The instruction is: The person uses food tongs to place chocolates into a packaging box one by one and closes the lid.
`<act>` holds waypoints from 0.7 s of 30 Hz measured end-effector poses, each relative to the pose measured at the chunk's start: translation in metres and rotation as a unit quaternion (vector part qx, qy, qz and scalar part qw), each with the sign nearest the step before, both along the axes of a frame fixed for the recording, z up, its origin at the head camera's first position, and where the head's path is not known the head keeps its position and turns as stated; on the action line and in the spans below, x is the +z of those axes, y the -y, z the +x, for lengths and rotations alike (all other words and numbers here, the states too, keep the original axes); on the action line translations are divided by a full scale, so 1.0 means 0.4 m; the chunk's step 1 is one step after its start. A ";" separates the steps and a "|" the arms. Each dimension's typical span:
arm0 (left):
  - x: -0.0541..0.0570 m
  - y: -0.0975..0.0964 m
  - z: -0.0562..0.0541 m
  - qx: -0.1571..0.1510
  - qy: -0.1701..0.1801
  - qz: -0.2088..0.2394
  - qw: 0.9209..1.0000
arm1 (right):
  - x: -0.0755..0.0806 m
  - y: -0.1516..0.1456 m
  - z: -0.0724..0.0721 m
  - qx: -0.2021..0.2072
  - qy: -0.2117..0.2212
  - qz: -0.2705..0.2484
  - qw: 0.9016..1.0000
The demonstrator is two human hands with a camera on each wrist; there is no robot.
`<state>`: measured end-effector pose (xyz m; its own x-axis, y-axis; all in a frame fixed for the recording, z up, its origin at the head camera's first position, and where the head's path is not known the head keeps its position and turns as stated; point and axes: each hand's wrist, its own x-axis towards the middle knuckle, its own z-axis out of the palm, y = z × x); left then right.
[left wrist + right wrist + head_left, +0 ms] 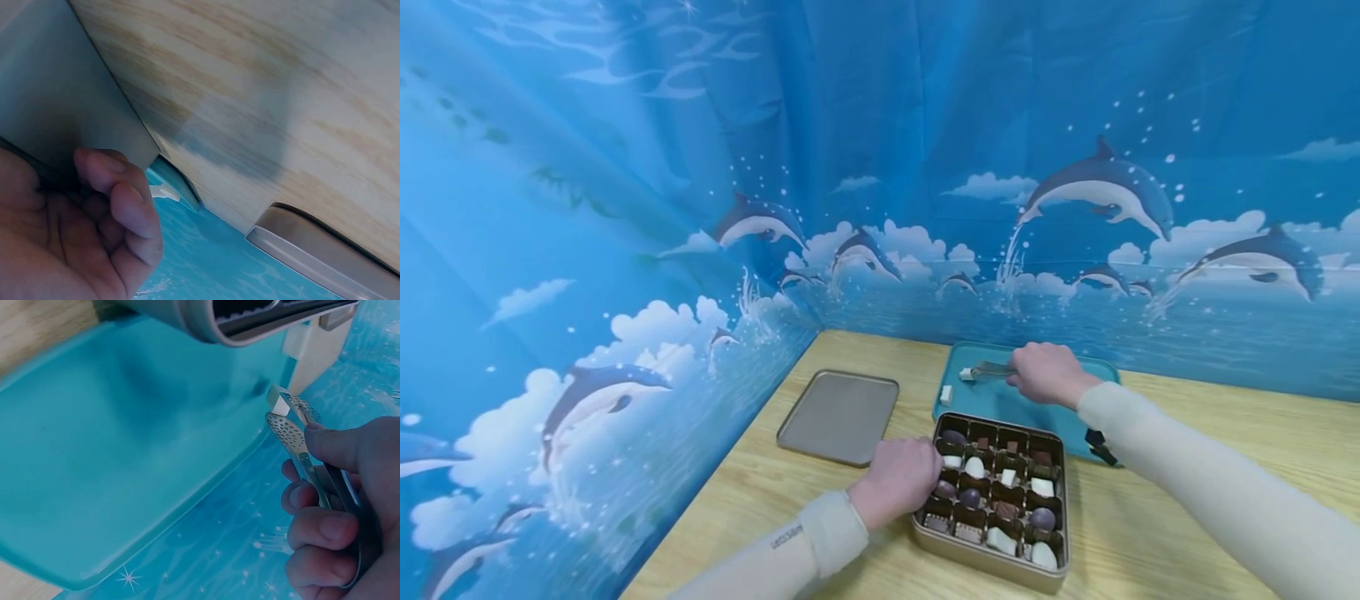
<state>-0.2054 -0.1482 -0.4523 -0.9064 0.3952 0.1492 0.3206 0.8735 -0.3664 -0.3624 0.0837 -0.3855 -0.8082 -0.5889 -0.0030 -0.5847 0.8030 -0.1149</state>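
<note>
My right hand (1051,372) grips small metal tongs (297,447) with perforated tips. A white block (277,400) sits between the tips, over the far left of the teal tray (1015,402). Another white piece (947,394) lies near the tray's left edge. At the left rim of a bronze-coloured tin (992,560) is my left hand (901,475), its fingers curled and holding the rim. The thumb's contact is hidden in the left wrist view. Brown, purple and white chocolates (974,467) fill the tin's divided compartments.
A flat metal lid (841,415) lies on the wooden table (745,533), left of the tray. The tin stands just in front of the tray, overlapping its near edge in the head view. A blue dolphin-print curtain (880,167) rises behind and along the left.
</note>
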 end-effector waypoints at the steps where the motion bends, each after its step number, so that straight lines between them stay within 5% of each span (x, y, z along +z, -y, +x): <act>1: 0.000 0.000 0.001 -0.001 -0.002 -0.003 1.000 | 0.004 -0.005 0.007 0.000 0.000 -0.001 1.000; 10: 0.003 0.001 0.000 -0.003 -0.002 0.006 1.000 | 0.011 -0.051 0.048 -0.004 0.011 0.005 1.000; 21: 0.012 -0.001 0.008 -0.010 -0.002 0.025 1.000 | -0.025 -0.050 0.053 -0.011 0.028 0.019 0.999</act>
<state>-0.2023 -0.1478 -0.4474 -0.8977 0.4053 0.1727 0.3366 0.8839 -0.3248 -0.3412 0.1039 -0.3955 -0.8184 -0.5702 -0.0707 -0.5611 0.8196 -0.1158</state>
